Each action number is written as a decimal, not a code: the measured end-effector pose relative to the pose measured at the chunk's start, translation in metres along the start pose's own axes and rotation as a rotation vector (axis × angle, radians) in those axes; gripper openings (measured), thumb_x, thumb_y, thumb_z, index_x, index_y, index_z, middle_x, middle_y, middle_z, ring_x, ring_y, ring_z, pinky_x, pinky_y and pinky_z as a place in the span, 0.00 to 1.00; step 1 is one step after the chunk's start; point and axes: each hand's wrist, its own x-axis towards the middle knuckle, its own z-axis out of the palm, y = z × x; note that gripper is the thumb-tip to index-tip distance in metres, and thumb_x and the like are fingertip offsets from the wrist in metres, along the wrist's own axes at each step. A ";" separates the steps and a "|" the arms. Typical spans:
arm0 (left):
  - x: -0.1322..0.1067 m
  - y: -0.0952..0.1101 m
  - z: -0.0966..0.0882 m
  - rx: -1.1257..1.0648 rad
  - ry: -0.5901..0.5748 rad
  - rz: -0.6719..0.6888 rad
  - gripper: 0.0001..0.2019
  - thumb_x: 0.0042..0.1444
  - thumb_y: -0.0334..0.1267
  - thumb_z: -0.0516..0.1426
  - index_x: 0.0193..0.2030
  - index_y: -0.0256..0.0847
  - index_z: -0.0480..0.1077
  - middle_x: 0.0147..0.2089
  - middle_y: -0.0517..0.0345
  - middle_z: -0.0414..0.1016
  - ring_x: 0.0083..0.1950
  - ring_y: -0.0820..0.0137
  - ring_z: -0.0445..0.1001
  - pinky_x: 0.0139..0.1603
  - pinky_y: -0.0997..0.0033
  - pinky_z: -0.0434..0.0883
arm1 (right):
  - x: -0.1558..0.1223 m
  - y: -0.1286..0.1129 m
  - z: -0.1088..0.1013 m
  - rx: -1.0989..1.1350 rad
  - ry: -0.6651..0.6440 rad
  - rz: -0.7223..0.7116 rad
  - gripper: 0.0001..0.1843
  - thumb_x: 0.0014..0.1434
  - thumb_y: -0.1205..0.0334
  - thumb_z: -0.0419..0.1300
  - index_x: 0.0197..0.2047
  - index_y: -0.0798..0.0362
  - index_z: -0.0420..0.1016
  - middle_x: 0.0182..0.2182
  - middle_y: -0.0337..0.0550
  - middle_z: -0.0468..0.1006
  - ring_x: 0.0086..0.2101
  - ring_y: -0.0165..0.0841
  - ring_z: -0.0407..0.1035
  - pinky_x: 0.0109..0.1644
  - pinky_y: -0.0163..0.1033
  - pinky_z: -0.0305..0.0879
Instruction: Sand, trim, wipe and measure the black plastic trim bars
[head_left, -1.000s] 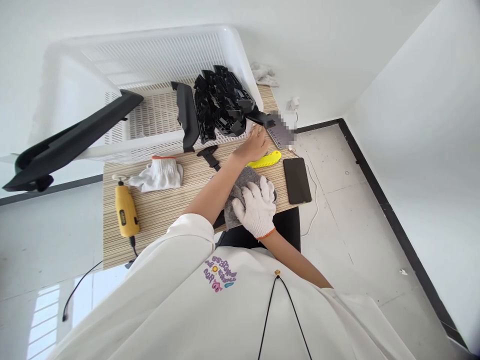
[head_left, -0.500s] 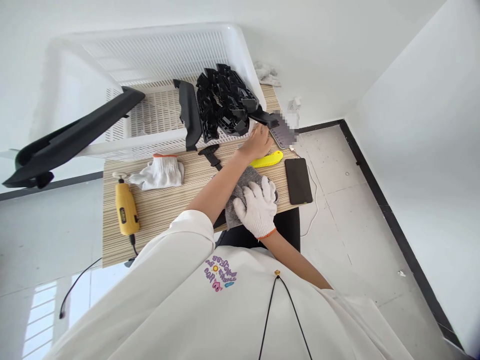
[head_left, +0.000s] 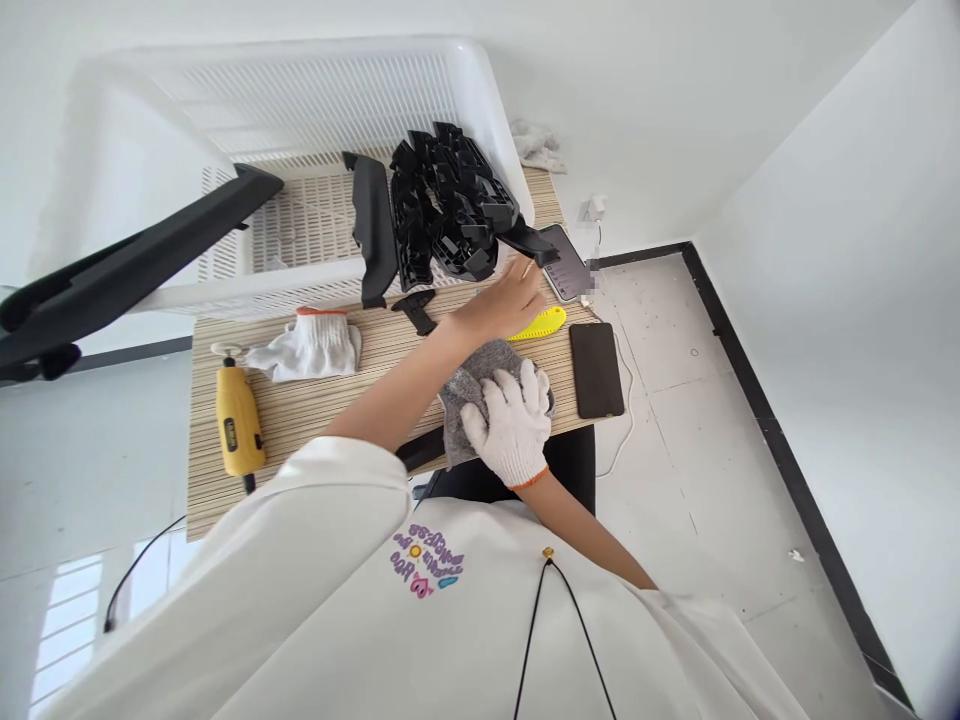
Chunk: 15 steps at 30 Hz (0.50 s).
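Note:
My left hand, bare, reaches across the table by the basket's near right corner. Its fingers look stretched and slightly apart, just below the overhanging end of a black plastic part; I cannot make out anything in them. Beneath its edge lies a flat yellow tool. My right hand, in a white knitted glove with an orange cuff, lies flat with fingers spread on a grey cloth at the table's front edge. A long black piece sticks out left of the cloth; the rest is hidden.
A white basket holds several black plastic parts; one long part juts out leftward. On the table are a yellow rotary tool, a white glove, a small black piece, and two phones.
My left hand has drawn back a little toward me and left, its forearm now lower over the table. My right hand stays on the cloth. The view has shifted slightly.

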 end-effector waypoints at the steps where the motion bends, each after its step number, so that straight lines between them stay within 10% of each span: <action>1: -0.020 0.006 -0.010 0.008 -0.037 0.025 0.32 0.68 0.39 0.43 0.76 0.33 0.42 0.79 0.40 0.41 0.80 0.56 0.38 0.77 0.52 0.45 | 0.000 0.000 0.001 -0.002 0.013 -0.003 0.24 0.66 0.46 0.54 0.54 0.54 0.76 0.58 0.49 0.74 0.69 0.55 0.47 0.72 0.62 0.41; 4: -0.098 0.023 -0.038 0.035 -0.107 0.043 0.28 0.70 0.44 0.40 0.75 0.40 0.50 0.78 0.47 0.47 0.78 0.58 0.48 0.76 0.51 0.50 | -0.001 0.001 0.004 -0.003 0.092 -0.011 0.23 0.65 0.46 0.56 0.53 0.54 0.77 0.56 0.49 0.76 0.68 0.54 0.51 0.72 0.62 0.44; 7: -0.181 0.030 -0.045 0.021 -0.138 -0.217 0.27 0.71 0.52 0.43 0.72 0.47 0.53 0.73 0.50 0.58 0.71 0.59 0.62 0.71 0.53 0.61 | 0.000 0.001 0.004 0.017 0.152 -0.018 0.22 0.63 0.47 0.58 0.52 0.54 0.76 0.55 0.49 0.77 0.67 0.54 0.54 0.71 0.61 0.47; 11: -0.260 0.025 -0.011 0.112 -0.138 -0.587 0.29 0.65 0.59 0.50 0.67 0.47 0.58 0.65 0.49 0.66 0.62 0.55 0.72 0.57 0.52 0.75 | 0.002 0.000 0.001 0.042 0.178 -0.024 0.22 0.62 0.48 0.60 0.53 0.54 0.76 0.54 0.47 0.78 0.65 0.54 0.57 0.70 0.61 0.50; 15: -0.288 0.015 0.027 0.213 -0.080 -0.568 0.24 0.66 0.53 0.52 0.63 0.42 0.64 0.59 0.46 0.71 0.59 0.52 0.72 0.51 0.53 0.76 | 0.002 0.000 0.001 0.044 0.160 -0.015 0.22 0.62 0.46 0.60 0.53 0.52 0.76 0.54 0.47 0.78 0.65 0.55 0.58 0.70 0.62 0.50</action>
